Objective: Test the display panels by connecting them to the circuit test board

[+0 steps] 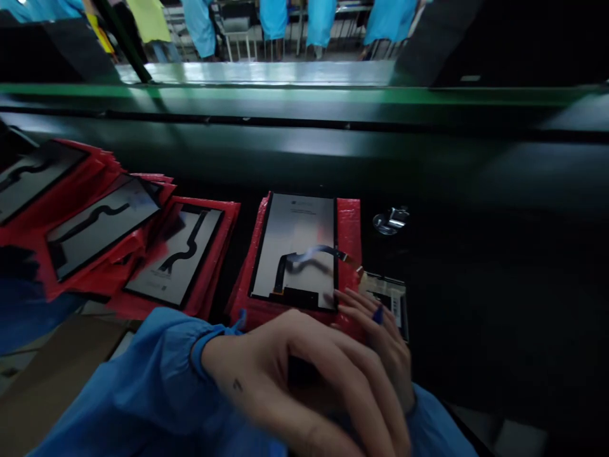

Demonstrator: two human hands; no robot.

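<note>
**Display panel (292,251) on red film (349,231), just above both hands**
Left hand (290,381) blurred, half-curled, hold unclear; right hand (380,336) loosely open, fingers touching film.

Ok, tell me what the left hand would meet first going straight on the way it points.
Probably the right hand: the left hand points across to the right, its fingers reaching toward those of the right hand, though depth is hard to judge from this view.
</note>
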